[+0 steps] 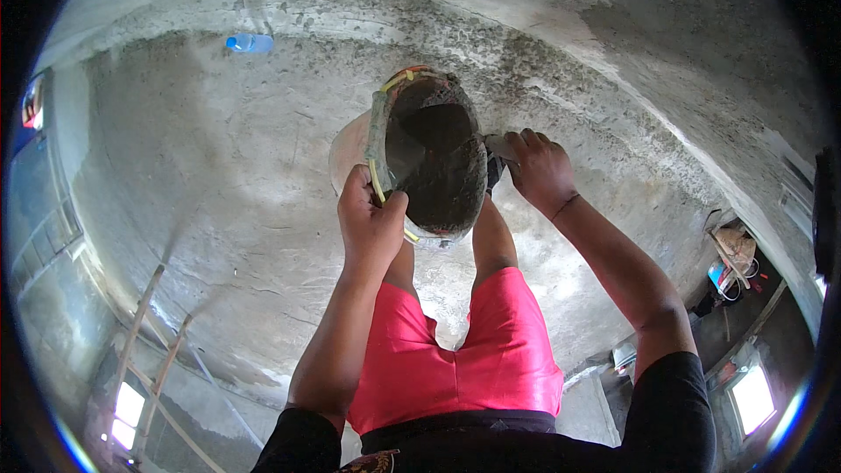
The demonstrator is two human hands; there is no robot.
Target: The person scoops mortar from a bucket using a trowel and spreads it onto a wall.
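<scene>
A bucket (350, 142) tilts above the floor in front of my legs, its mouth turned up toward me and to the right. Its rim is crusted with mortar, and a yellow handle runs along the left side. Dark grey wet mortar (438, 184) lies inside. My left hand (371, 212) is closed on the near left rim and the handle, thumb on top. Beyond the right rim, my right hand (538, 168) is closed round a flat grey tool (500, 147) whose end meets the rim. The tool's exact kind is hard to make out.
A blue-capped plastic bottle (250, 43) lies at the far left, near the wall's foot. Wooden poles (140, 324) lean at the lower left. A bag (738, 248) and a small pail (722, 277) stand at the right. Splattered mortar marks the wall base.
</scene>
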